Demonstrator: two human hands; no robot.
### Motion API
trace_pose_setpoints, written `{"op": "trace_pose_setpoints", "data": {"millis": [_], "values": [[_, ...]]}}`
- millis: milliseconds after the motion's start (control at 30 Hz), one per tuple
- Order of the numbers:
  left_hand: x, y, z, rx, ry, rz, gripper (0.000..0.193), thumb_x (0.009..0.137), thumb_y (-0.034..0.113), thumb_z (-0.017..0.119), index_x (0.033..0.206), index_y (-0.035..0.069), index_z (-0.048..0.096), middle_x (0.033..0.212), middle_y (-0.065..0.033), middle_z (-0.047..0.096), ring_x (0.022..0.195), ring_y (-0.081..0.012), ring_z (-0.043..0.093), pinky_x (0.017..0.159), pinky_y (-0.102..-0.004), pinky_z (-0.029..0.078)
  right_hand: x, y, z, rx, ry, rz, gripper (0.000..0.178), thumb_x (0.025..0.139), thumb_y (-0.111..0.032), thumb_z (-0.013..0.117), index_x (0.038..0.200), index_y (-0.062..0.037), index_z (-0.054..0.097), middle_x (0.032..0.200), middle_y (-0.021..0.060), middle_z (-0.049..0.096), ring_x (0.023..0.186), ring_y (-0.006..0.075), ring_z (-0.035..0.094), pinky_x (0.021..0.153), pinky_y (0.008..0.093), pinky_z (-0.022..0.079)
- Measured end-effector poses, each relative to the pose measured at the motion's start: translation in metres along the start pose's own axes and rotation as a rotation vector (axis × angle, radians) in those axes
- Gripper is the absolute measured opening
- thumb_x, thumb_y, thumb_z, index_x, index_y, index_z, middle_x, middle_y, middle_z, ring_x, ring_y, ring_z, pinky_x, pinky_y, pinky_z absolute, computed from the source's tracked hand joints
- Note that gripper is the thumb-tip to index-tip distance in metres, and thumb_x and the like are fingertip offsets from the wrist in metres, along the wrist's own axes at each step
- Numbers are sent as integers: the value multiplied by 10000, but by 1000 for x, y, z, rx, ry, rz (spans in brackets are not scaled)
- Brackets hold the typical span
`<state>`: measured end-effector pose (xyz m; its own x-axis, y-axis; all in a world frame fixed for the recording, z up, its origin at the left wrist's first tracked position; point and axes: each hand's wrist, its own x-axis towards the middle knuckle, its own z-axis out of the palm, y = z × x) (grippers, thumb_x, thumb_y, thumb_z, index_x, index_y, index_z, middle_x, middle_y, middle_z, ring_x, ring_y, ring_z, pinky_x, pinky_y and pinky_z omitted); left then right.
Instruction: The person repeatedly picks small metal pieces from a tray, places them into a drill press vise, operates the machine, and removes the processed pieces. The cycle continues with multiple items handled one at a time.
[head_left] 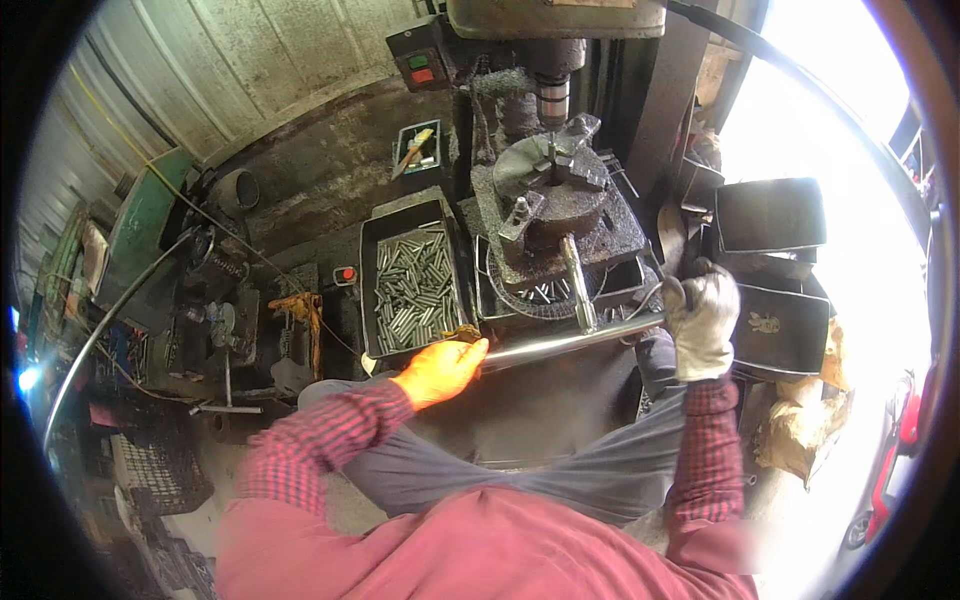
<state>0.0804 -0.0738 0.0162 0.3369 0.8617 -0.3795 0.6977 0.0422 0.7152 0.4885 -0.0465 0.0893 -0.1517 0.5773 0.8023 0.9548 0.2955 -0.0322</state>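
Our L hand (442, 374) has its grip closed round the steel bar (562, 346) at its L end, R hand (703, 318) likewise R, just off tabletop (628, 238) near edge. We're prob. turning it; next move likely needs even pull w/ both.

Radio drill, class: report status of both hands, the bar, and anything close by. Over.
Left hand and right hand on opposite ends of metal bar. Bar meets stem from chuck. Tray of metal pins close to left hand.
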Motion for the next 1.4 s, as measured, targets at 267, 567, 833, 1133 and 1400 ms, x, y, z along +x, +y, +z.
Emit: {"op": "trace_pose_setpoints", "data": {"millis": [267,567,833,1133,1400], "values": [[52,12,-63,228,277,199,423,1056,432,665,1084,17,742,990,-214,746,959,-379,734,866,-471,566,-41,19,26,64,-103,140,248,937,-204,810,775,-66,682,822,152,692,1045,410,730,975,524,548],[227,-70,-191,17,1108,-94,590,1036,412,698,1491,55,585,1348,-229,714,1252,-396,687,1089,-492,513,-36,15,25,72,-100,181,287,939,-203,802,734,-74,649,764,134,637,880,399,664,992,528,542],[225,-70,-222,-9,1181,333,352,1075,333,650,1209,37,785,1115,-202,760,1074,-374,739,932,-437,564,-37,15,28,85,-94,221,320,959,-221,795,727,-59,645,764,148,623,892,423,660,1011,535,529],[190,-24,-229,90,958,194,378,1063,336,664,1156,-10,785,1062,-197,797,1000,-325,766,889,-412,566,-39,16,29,68,-91,242,318,940,-169,796,703,-53,618,720,127,615,871,399,649,1033,519,521],[132,-31,-208,230,1022,325,354,1025,321,644,1136,19,794,1092,-215,779,1076,-396,735,944,-456,559,-33,11,27,107,-81,267,325,875,-147,817,656,-78,588,675,117,577,807,404,647,1047,506,541]]}}
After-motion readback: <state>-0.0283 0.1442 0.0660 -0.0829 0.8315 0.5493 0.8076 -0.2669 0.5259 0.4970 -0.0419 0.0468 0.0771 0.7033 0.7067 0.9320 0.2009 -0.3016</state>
